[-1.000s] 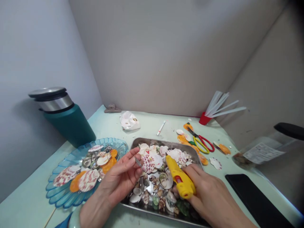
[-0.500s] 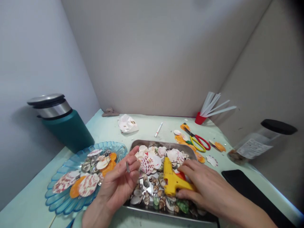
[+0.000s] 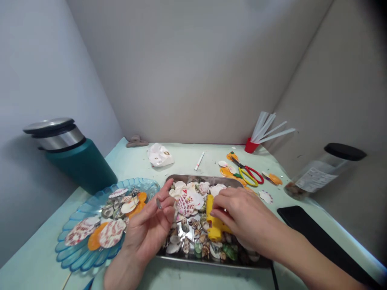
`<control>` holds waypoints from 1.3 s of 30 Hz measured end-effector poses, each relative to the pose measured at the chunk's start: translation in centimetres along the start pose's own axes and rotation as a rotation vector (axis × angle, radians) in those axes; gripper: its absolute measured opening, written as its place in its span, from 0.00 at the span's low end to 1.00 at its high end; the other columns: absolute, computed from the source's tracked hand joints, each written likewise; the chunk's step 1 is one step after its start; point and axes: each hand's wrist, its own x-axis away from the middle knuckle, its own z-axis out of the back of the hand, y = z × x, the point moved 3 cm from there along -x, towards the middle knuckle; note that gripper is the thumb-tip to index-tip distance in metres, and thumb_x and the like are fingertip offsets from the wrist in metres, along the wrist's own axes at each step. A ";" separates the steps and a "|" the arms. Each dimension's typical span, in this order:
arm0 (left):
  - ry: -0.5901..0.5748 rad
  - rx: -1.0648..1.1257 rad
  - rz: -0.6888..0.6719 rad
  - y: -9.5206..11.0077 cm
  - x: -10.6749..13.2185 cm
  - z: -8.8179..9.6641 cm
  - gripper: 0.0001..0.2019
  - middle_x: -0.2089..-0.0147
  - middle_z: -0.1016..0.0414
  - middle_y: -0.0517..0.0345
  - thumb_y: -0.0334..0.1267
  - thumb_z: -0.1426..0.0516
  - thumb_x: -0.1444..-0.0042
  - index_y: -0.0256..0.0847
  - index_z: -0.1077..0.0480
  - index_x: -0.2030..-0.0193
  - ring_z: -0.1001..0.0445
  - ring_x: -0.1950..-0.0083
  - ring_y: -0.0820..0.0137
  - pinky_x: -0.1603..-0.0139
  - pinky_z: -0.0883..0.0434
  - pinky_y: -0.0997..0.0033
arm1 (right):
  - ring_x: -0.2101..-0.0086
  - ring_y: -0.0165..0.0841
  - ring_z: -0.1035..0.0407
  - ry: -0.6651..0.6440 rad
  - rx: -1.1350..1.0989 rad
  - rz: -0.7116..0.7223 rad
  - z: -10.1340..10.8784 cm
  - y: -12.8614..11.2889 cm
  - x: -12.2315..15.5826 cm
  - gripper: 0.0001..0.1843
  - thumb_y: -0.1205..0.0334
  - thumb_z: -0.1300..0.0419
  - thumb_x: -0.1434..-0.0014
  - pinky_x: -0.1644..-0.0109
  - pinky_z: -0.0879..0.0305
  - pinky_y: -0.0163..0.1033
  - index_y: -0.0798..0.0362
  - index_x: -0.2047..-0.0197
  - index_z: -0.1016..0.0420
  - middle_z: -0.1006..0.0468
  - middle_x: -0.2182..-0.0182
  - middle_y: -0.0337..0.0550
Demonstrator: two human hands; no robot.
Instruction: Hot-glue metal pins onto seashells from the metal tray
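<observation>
My left hand pinches a small grey shell between thumb and fingertips, held over the left edge of a steel tray full of mixed seashells. My right hand is closed round a yellow glue gun, which rests on the shells in the tray with its nozzle end near a large red-spotted white scallop shell. A blue glass scalloped dish with several larger shells sits just left of the tray, below my left hand.
A teal flask with a steel lid stands at the left. Behind the tray lie crumpled paper, a white tube, red-and-yellow scissors and orange shells. A red cup of white sticks, a clear jar and a black phone stand right.
My right hand has swung the glue gun from pointing up-left to lying low on the shells, and moved left over it. My left hand with the small shell shifted slightly left.
</observation>
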 end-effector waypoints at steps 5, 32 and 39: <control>0.010 -0.161 -0.026 0.6 -0.3 0.1 0.27 0.68 0.34 0.57 0.18 0.49 0.47 0.28 0.46 0.39 0.33 0.70 0.76 0.69 0.28 0.78 | 0.70 0.30 0.34 -0.062 0.032 0.059 -0.3 -0.8 -1.0 0.09 0.67 0.44 0.41 0.67 0.46 0.35 0.53 0.72 0.26 0.25 0.72 0.39; 0.146 -0.633 -0.210 0.9 -0.6 0.8 0.20 0.66 0.28 0.62 0.26 0.37 0.54 0.37 0.33 0.52 0.28 0.72 0.79 0.66 0.26 0.77 | 0.73 0.28 0.33 0.002 -0.010 0.056 -0.3 -2.3 -1.8 0.04 0.66 0.47 0.40 0.71 0.43 0.32 0.51 0.67 0.33 0.25 0.73 0.35; 0.155 -0.743 -0.262 0.4 -0.4 0.3 0.20 0.66 0.29 0.62 0.29 0.36 0.54 0.39 0.34 0.53 0.28 0.70 0.77 0.64 0.28 0.75 | 0.69 0.29 0.33 0.359 -0.502 0.090 0.8 -2.3 -1.1 0.02 0.65 0.43 0.40 0.63 0.38 0.34 0.51 0.63 0.31 0.26 0.68 0.37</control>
